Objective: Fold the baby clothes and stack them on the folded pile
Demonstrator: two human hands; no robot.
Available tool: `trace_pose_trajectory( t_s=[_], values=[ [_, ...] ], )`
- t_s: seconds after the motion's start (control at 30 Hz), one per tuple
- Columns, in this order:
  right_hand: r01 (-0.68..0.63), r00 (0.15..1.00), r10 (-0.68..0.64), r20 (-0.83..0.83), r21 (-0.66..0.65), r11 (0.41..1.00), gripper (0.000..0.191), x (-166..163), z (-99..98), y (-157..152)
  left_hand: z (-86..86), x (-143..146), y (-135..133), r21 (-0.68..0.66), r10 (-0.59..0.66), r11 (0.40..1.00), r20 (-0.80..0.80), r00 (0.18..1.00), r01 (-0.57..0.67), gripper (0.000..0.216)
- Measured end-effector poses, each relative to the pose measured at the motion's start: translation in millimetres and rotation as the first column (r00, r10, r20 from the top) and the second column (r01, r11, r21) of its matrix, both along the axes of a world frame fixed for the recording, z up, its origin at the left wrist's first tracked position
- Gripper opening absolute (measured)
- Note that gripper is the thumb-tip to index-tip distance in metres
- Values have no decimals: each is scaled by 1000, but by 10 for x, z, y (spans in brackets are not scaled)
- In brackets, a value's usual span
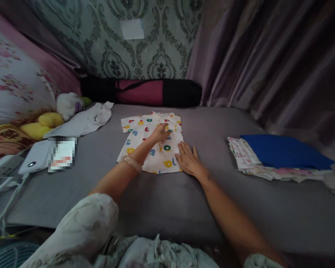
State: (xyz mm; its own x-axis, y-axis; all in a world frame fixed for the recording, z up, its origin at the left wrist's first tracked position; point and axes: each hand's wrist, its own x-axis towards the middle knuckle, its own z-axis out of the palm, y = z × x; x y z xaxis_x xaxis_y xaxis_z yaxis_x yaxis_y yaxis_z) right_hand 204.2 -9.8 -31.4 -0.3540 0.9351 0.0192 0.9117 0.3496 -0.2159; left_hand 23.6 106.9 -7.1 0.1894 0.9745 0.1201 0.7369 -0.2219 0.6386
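Observation:
A small white short-sleeved shirt (139, 152) printed with colourful letters lies flat on the grey bed sheet (206, 126). One sleeve spreads out on its left side; on the right side no sleeve sticks out and the edge runs fairly straight. My left hand (161, 133), with a pale bangle at the wrist, rests on the upper right of the shirt, fingers apart and slightly blurred. Flat against the lower right edge lies my right hand (189, 159), its fingers stretched out, partly on the sheet. Neither hand grips the cloth.
To the right is a stack of folded clothes (268, 172) topped by a blue garment (287, 150). At left lie a pale garment (83, 121), plush toys (68, 103), a white device (36, 156) and a power strip (5, 165). A black-and-red long bag (142, 92) lines the wall.

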Motion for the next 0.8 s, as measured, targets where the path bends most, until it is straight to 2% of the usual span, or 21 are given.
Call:
trace_pose_trajectory(
  t_s=[0.13,0.23,0.3,0.4,0.5,0.63,0.8],
  values=[
    [-9,999,9,41,-21,1000,56,4,75,70,-69,-61,-367,98,-193,976,-18,981,194,45],
    [-47,995,53,89,-63,997,50,-4,237,253,-161,-140,-513,125,-224,966,-32,974,226,45],
    [-38,993,47,106,-82,996,47,-51,356,438,-220,-202,-558,159,-198,966,-47,979,202,42],
    [-7,998,9,65,-22,1000,46,-195,433,765,-284,-293,-599,190,-103,975,-78,992,117,40],
    [21,999,-22,43,7,1000,50,-383,356,1099,-320,-365,-633,185,-35,981,-110,993,55,40],
    [53,995,-52,85,-16,998,56,-587,212,1501,-334,-432,-643,191,-51,980,-55,997,61,40],
    [92,988,-83,129,-68,993,59,-702,199,1875,-290,-494,-626,162,5,987,-87,996,9,40]
  ],
)
